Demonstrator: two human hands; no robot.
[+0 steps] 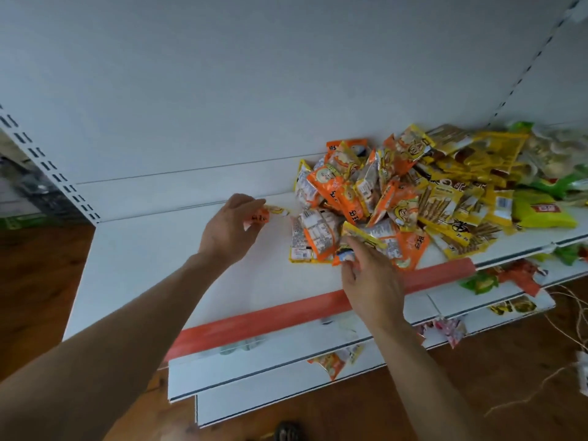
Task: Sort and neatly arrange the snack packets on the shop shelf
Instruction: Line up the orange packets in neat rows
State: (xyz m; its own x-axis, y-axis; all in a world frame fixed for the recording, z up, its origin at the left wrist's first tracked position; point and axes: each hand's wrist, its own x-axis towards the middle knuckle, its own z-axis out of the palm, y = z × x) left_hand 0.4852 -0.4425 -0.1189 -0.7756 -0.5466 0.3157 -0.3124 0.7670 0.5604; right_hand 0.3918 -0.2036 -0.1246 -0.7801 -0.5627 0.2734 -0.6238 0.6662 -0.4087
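Shelf (159, 265) — left hand (229, 227) pinches orange packet (264, 214); right hand (370, 281) grips yellow packet (362, 235).

head cam | above, facing forward-down | close over white shelf (152, 268)

left hand (230, 229) pinching orange packet (265, 214), packet pile (397, 195)

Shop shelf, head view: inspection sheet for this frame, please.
Surface: white shelf, red strip along its front edge.
Job's things: heap of orange and yellow snack packets on the right half; green packets at far right.
Clutter: loose packets on the lower shelves.
Hands: left hand pinches a small orange packet; right hand grips an orange-white packet at the heap's near edge.
Cables: none certain; thin pale strands on the floor at right.
Surroundings: wooden floor, white back panel.
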